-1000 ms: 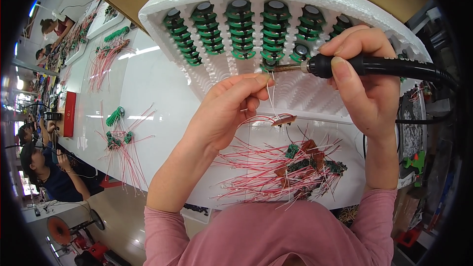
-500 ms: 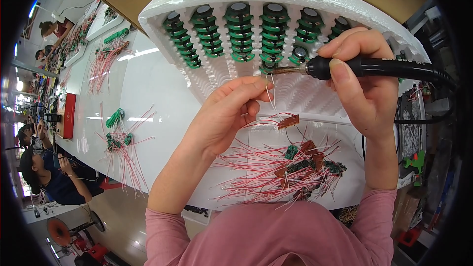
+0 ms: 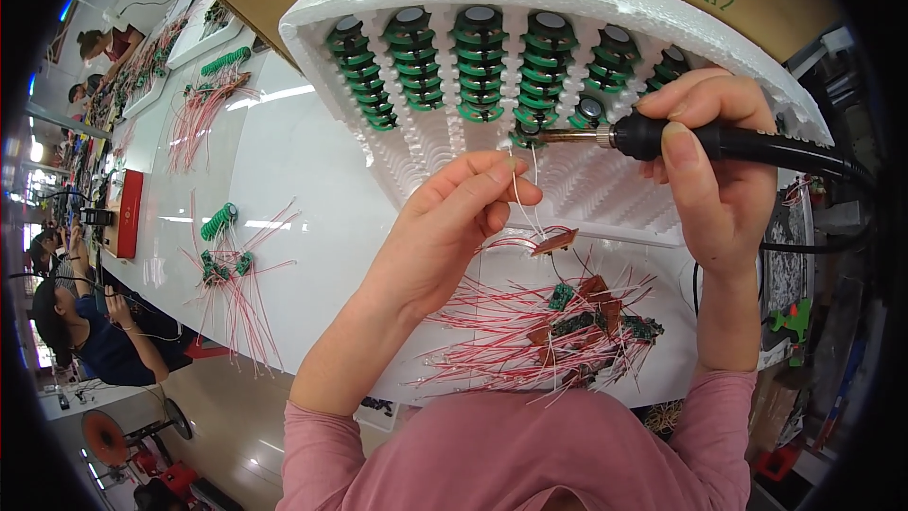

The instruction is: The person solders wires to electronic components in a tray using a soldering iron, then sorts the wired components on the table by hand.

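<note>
My right hand (image 3: pixel 724 166) is closed round the black handle of a soldering iron (image 3: pixel 794 151). Its metal tip reaches left to a small round green part (image 3: pixel 523 139) at the near end of a row in a white foam tray (image 3: pixel 378 161). Just below the tip, my left hand (image 3: pixel 454 213) pinches a thin white wire (image 3: pixel 518 191) between thumb and forefinger. A second white wire (image 3: pixel 536 170) runs from the green part beside it. Both lead down to a small brown circuit board (image 3: pixel 556 243) with red wires. The exact joint under the tip is too small to make out.
Several rows of round green parts (image 3: pixel 480 66) fill the tray's far side, against a cardboard box (image 3: pixel 794 9). Nearer me lies a heap of boards with red wires (image 3: pixel 567 326). More wired boards (image 3: pixel 227 265) lie left. People (image 3: pixel 113 331) sit farther left.
The view has shifted slightly, so the tray and both hands appear a little farther right. The two white wires now stand wider apart. The iron's tip stays at the same green part.
</note>
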`<state>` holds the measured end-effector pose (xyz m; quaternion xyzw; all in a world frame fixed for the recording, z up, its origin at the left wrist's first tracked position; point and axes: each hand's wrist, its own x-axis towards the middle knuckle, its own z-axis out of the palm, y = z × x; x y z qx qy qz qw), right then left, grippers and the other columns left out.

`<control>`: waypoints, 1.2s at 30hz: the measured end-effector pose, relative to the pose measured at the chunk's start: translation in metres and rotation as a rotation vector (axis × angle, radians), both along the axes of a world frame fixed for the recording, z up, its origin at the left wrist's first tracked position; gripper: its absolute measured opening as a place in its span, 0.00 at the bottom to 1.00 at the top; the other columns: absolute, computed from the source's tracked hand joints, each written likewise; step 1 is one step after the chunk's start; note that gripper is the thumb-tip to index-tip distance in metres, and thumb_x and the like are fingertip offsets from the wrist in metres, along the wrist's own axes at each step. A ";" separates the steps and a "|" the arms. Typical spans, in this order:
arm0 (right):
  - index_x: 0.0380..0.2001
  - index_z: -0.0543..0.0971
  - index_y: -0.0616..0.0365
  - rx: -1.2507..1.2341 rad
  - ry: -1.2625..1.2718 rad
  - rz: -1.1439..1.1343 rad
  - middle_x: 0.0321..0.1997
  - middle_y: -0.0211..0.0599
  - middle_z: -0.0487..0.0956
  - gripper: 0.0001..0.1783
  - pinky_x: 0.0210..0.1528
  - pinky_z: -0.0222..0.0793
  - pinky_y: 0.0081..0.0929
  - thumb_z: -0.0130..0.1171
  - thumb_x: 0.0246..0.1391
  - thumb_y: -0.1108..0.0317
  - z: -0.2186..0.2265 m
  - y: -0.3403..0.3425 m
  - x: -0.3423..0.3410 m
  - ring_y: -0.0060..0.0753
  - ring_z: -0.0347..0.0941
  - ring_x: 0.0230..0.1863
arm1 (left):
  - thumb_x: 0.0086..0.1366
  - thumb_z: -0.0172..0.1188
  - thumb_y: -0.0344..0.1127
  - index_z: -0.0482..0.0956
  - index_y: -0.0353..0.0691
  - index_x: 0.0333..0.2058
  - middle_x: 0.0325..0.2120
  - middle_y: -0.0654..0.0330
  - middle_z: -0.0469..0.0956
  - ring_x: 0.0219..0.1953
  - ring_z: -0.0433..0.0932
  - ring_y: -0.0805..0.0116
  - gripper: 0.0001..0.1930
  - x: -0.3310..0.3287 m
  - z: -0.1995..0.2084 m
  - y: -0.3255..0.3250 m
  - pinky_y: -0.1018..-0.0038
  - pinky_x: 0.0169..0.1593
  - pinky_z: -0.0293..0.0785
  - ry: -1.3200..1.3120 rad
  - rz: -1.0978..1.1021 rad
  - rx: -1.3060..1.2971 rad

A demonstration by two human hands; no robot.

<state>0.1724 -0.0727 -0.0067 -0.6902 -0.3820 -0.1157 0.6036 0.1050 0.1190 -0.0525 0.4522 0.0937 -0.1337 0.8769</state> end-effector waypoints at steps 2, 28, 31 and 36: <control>0.32 0.64 0.61 -0.007 -0.009 0.011 0.35 0.41 0.69 0.05 0.27 0.64 0.13 0.47 0.49 0.78 0.000 0.000 0.000 0.17 0.64 0.23 | 0.60 0.51 0.36 0.71 0.39 0.40 0.28 0.65 0.73 0.24 0.64 0.82 0.11 -0.001 0.000 0.001 0.85 0.32 0.59 0.016 -0.027 -0.017; 0.31 0.64 0.60 -0.039 -0.008 0.005 0.34 0.41 0.69 0.05 0.26 0.64 0.12 0.47 0.49 0.77 0.001 0.002 -0.002 0.16 0.64 0.23 | 0.57 0.55 0.39 0.76 0.41 0.36 0.25 0.69 0.75 0.21 0.62 0.86 0.11 0.006 0.004 0.003 0.87 0.26 0.59 0.151 -0.033 -0.025; 0.31 0.64 0.60 -0.046 -0.003 0.001 0.34 0.41 0.69 0.05 0.26 0.64 0.12 0.47 0.49 0.77 0.001 0.002 -0.003 0.16 0.64 0.23 | 0.56 0.55 0.39 0.76 0.41 0.36 0.25 0.69 0.75 0.21 0.62 0.86 0.11 0.005 0.004 0.003 0.87 0.26 0.59 0.163 -0.028 -0.027; 0.31 0.64 0.60 -0.032 0.020 0.000 0.34 0.41 0.69 0.05 0.26 0.64 0.11 0.47 0.49 0.77 0.002 0.003 -0.005 0.16 0.64 0.23 | 0.56 0.55 0.39 0.76 0.41 0.35 0.25 0.69 0.75 0.21 0.62 0.86 0.11 0.005 0.007 0.002 0.86 0.26 0.58 0.199 -0.021 -0.024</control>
